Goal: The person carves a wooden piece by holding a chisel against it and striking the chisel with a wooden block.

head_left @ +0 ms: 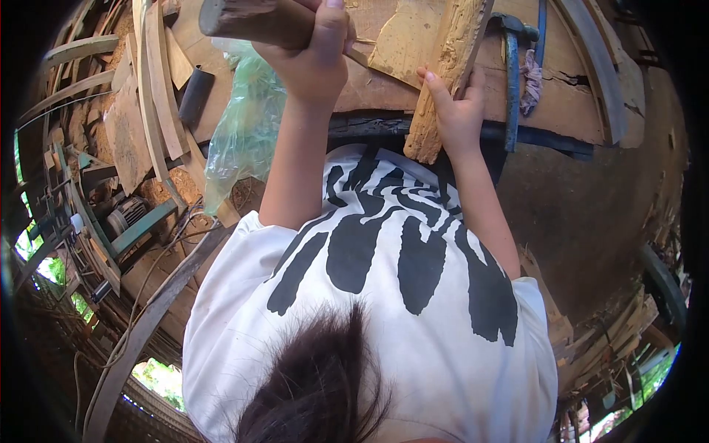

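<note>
My left hand [321, 63] is closed around a thick dark brown wooden piece [258, 23] with a blunt, rounded end; its far part runs out of the top of the view. My right hand [461, 114] grips a long, rough-surfaced strip of yellowish wood [443, 81], thumb along its face, its lower end over the bench edge near my shirt. Behind both hands lies a flat tan wooden piece [399, 44] on the workbench [362, 96]. To the right of my right hand rests a hammer [512, 88] with a blue handle.
A green plastic bag [247, 118] hangs at the left of the bench, beside a short black tube [196, 94] and long wooden strips [153, 81]. A twisted cloth [530, 83] lies right of the hammer. Lower left stands a motor [129, 215] on a frame, with loose cables.
</note>
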Motion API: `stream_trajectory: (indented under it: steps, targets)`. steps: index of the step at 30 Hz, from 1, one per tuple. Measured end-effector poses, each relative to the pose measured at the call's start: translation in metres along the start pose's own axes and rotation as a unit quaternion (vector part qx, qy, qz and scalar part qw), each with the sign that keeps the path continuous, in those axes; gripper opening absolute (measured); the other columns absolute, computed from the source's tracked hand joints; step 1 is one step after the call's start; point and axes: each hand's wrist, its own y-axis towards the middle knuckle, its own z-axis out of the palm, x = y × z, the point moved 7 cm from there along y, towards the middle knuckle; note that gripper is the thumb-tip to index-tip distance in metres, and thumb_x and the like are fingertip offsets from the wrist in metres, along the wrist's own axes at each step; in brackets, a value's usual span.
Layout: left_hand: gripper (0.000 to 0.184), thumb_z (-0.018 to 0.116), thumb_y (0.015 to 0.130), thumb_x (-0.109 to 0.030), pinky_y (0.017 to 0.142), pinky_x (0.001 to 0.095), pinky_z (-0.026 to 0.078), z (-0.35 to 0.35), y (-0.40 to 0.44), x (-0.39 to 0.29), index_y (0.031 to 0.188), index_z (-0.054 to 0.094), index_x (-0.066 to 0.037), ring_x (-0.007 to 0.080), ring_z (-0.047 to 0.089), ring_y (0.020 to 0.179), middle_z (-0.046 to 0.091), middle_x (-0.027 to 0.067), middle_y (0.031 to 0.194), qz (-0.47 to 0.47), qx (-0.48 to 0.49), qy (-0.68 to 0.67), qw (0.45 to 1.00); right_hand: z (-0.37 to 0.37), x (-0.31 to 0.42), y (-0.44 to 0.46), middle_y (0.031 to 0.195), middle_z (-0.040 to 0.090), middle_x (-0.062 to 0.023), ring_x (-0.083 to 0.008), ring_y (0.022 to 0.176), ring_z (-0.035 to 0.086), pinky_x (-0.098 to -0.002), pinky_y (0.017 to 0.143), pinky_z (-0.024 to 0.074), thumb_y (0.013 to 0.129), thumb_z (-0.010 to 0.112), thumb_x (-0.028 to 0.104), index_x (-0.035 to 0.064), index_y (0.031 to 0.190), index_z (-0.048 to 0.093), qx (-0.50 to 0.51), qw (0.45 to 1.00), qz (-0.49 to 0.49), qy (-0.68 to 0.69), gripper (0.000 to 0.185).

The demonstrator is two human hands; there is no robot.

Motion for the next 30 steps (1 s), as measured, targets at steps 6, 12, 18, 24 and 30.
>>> stream_trajectory:
  steps: [6, 12, 18, 24, 30]
  targets:
    - [0.017, 0.056, 0.086, 0.001, 0.041, 0.0243, 0.036, 0.007, 0.002, 0.008, 0.083, 0.041, -0.007, 0.0106, 0.039, 0.043, 0.042, 0.0017, 0.057, 0.023, 0.092, -0.074, 0.993, 0.000, 0.002, 0.000, 0.112, 0.061, -0.0116, -0.0155, 0.102, 0.060, -0.0295, 0.088, 0.0484, 0.087, 0.070, 0.011, -0.0006, 0.119, 0.046, 0.001, 1.000, 0.005, -0.005, 0.041]
    - [0.017, 0.056, 0.085, 0.002, 0.042, 0.0244, 0.036, 0.008, 0.003, 0.008, 0.083, 0.041, -0.007, 0.0107, 0.039, 0.044, 0.042, 0.0020, 0.058, 0.017, 0.119, -0.086, 0.989, -0.002, -0.002, 0.002, 0.112, 0.062, -0.0110, -0.0151, 0.101, 0.061, -0.0294, 0.088, 0.0487, 0.086, 0.071, 0.012, -0.0006, 0.120, 0.047, 0.005, 1.000, -0.009, -0.023, 0.043]
    - [0.018, 0.058, 0.084, 0.001, 0.041, 0.0244, 0.036, 0.004, 0.002, 0.009, 0.081, 0.042, -0.007, 0.0102, 0.040, 0.043, 0.042, 0.0014, 0.056, 0.022, 0.117, -0.059, 0.991, -0.002, -0.002, 0.003, 0.112, 0.062, -0.0113, -0.0153, 0.101, 0.061, -0.0294, 0.088, 0.0486, 0.086, 0.072, 0.013, -0.0011, 0.121, 0.047, 0.005, 0.999, -0.002, -0.033, 0.045]
    - [0.020, 0.061, 0.083, -0.002, 0.040, 0.0236, 0.034, 0.009, 0.001, 0.006, 0.077, 0.043, -0.008, 0.0104, 0.041, 0.042, 0.045, 0.0016, 0.056, 0.025, 0.146, -0.039, 0.988, -0.002, -0.003, 0.003, 0.113, 0.062, -0.0117, -0.0157, 0.102, 0.061, -0.0295, 0.089, 0.0487, 0.086, 0.072, 0.014, -0.0015, 0.122, 0.047, 0.006, 0.999, -0.001, -0.038, 0.046]
    - [0.021, 0.070, 0.081, -0.012, 0.052, 0.0262, 0.043, 0.015, -0.001, 0.005, 0.077, 0.050, -0.007, 0.0132, 0.052, 0.056, 0.058, 0.0042, 0.067, 0.094, 0.255, 0.070, 0.960, -0.001, -0.004, 0.005, 0.114, 0.062, -0.0123, -0.0161, 0.103, 0.061, -0.0298, 0.090, 0.0483, 0.086, 0.072, 0.015, -0.0010, 0.123, 0.047, 0.003, 1.000, 0.002, -0.016, 0.047]
